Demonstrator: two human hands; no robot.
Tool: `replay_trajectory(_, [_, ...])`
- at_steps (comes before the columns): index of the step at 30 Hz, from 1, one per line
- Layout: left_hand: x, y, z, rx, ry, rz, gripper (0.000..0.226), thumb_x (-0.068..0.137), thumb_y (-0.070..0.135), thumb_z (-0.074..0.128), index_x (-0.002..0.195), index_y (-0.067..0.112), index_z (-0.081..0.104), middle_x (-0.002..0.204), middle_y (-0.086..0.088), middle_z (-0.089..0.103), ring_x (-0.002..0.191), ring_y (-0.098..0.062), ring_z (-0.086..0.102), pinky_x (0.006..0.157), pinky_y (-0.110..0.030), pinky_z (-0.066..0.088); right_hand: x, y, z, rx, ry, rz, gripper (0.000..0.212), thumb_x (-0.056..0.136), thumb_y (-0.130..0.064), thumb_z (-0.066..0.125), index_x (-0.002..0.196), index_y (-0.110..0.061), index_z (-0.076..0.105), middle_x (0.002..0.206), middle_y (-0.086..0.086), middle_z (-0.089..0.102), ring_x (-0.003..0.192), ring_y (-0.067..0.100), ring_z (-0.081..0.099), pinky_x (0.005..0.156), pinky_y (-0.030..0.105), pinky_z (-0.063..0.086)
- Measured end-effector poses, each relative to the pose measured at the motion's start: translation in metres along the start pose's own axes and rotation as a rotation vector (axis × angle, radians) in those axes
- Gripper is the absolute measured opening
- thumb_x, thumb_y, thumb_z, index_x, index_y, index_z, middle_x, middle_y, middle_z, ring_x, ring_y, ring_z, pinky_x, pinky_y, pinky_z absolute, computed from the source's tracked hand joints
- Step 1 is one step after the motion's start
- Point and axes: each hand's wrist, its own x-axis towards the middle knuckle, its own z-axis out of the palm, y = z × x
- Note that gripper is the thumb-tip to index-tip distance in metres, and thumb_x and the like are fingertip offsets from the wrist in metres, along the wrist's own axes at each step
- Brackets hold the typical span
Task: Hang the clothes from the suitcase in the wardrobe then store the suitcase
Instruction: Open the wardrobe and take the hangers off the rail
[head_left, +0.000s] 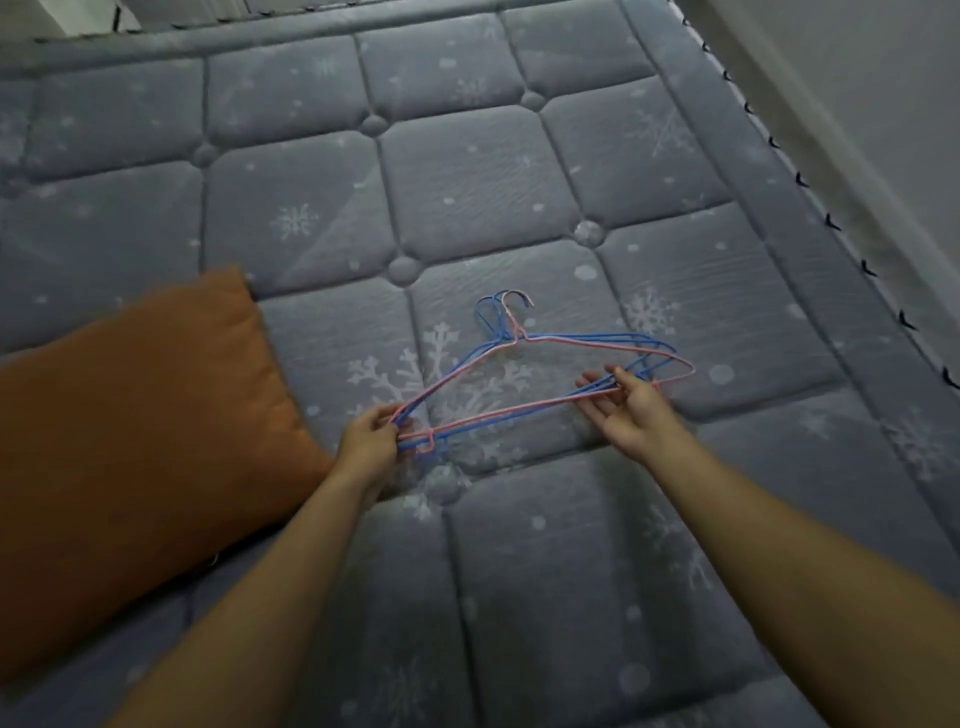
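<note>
A small bunch of thin wire hangers (524, 405), one pink and the others blue, lies stacked just above a grey-blue quilted mattress (467, 182). My left hand (371, 447) pinches the bunch at its left corner. My right hand (626, 410) grips the bottom bars near the right corner, thumb on top and fingers underneath. The hooks (501, 312) point away from me. No suitcase, clothes or wardrobe are in view.
An orange pillow (130, 441) lies on the mattress at the left, close to my left forearm. A pale wall (857, 104) runs along the mattress's right edge. The far mattress edge lies at the top of the view.
</note>
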Motion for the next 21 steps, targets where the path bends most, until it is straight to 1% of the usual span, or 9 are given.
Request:
replay_trajectory(2, [0.014, 0.004, 0.004, -0.065, 0.024, 0.000, 0.030, 0.101, -0.012, 0.040, 0.115, 0.005, 0.060, 0.087, -0.011, 0.064, 0.052, -0.006, 0.067, 0.051, -0.024, 0.055, 0.015, -0.003, 0.006, -0.052, -0.001, 0.009, 0.015, 0.103, -0.020, 0.052, 0.091, -0.014, 0.059, 0.085, 0.014, 0.062, 0.082, 0.027, 0.066, 0.062, 0.044, 0.063])
replay_trajectory(6, [0.021, 0.008, 0.002, -0.136, 0.016, -0.035, 0.029, 0.101, 0.011, 0.056, 0.128, 0.008, 0.064, 0.104, -0.009, 0.064, 0.076, -0.017, 0.062, 0.067, -0.033, 0.050, 0.021, -0.003, 0.005, -0.069, -0.011, 0.095, 0.012, 0.097, -0.020, 0.059, 0.088, -0.012, 0.059, 0.090, 0.015, 0.059, 0.089, 0.029, 0.062, 0.086, 0.045, 0.056])
replay_trajectory(8, [0.016, 0.010, -0.002, -0.103, -0.044, -0.051, 0.034, 0.102, 0.024, 0.056, 0.134, 0.016, 0.061, 0.116, -0.002, 0.060, 0.097, -0.017, 0.058, 0.087, -0.038, 0.049, 0.015, 0.001, -0.001, -0.014, -0.011, 0.102, 0.014, 0.095, -0.021, 0.059, 0.103, -0.010, 0.058, 0.104, 0.019, 0.061, 0.099, 0.033, 0.064, 0.093, 0.047, 0.055])
replay_trajectory(10, [0.011, 0.010, -0.006, -0.036, -0.081, -0.036, 0.040, 0.103, 0.030, 0.054, 0.142, 0.019, 0.055, 0.125, 0.004, 0.054, 0.114, -0.017, 0.051, 0.104, -0.045, 0.044, 0.009, 0.005, -0.013, 0.043, -0.003, 0.098, 0.033, 0.095, -0.025, 0.058, 0.124, -0.009, 0.051, 0.118, 0.023, 0.058, 0.112, 0.037, 0.062, 0.103, 0.049, 0.050])
replay_trajectory(11, [0.007, 0.009, -0.008, -0.031, -0.089, -0.030, 0.042, 0.102, 0.032, 0.053, 0.142, 0.020, 0.054, 0.128, 0.005, 0.053, 0.117, -0.017, 0.049, 0.107, -0.047, 0.041, 0.003, 0.007, -0.022, 0.058, -0.003, 0.096, 0.039, 0.095, -0.027, 0.057, 0.129, -0.010, 0.049, 0.123, 0.023, 0.057, 0.117, 0.039, 0.060, 0.106, 0.050, 0.048])
replay_trajectory(14, [-0.009, 0.011, -0.010, -0.066, -0.107, -0.051, 0.030, 0.097, 0.038, 0.056, 0.124, 0.024, 0.063, 0.131, 0.001, 0.058, 0.118, -0.020, 0.053, 0.103, -0.049, 0.042, -0.017, 0.009, -0.056, 0.066, -0.001, 0.102, 0.034, 0.096, -0.031, 0.054, 0.125, -0.013, 0.054, 0.128, 0.022, 0.059, 0.121, 0.039, 0.060, 0.107, 0.051, 0.047])
replay_trajectory(16, [-0.023, 0.013, -0.005, -0.083, -0.087, -0.078, 0.026, 0.091, 0.039, 0.057, 0.108, 0.023, 0.069, 0.127, -0.008, 0.066, 0.113, -0.023, 0.061, 0.089, -0.044, 0.048, -0.038, 0.008, -0.084, 0.042, 0.014, 0.111, 0.024, 0.096, -0.034, 0.052, 0.111, -0.016, 0.059, 0.129, 0.020, 0.061, 0.117, 0.038, 0.062, 0.107, 0.052, 0.046])
replay_trajectory(19, [-0.053, 0.017, 0.011, -0.139, -0.113, -0.127, 0.021, 0.099, 0.030, 0.053, 0.112, 0.021, 0.067, 0.108, -0.004, 0.069, 0.093, -0.016, 0.064, 0.076, -0.034, 0.049, -0.072, 0.002, -0.129, 0.039, 0.042, 0.104, 0.029, 0.096, -0.038, 0.050, 0.111, -0.016, 0.060, 0.129, 0.021, 0.061, 0.120, 0.038, 0.061, 0.102, 0.052, 0.049])
replay_trajectory(21, [-0.080, 0.017, 0.030, -0.125, -0.169, -0.146, 0.025, 0.104, 0.026, 0.048, 0.121, 0.018, 0.063, 0.104, -0.002, 0.066, 0.090, -0.014, 0.062, 0.079, -0.033, 0.051, -0.101, -0.005, -0.165, 0.072, 0.070, 0.079, 0.035, 0.096, -0.040, 0.049, 0.119, -0.015, 0.060, 0.129, 0.021, 0.061, 0.122, 0.038, 0.060, 0.099, 0.051, 0.050])
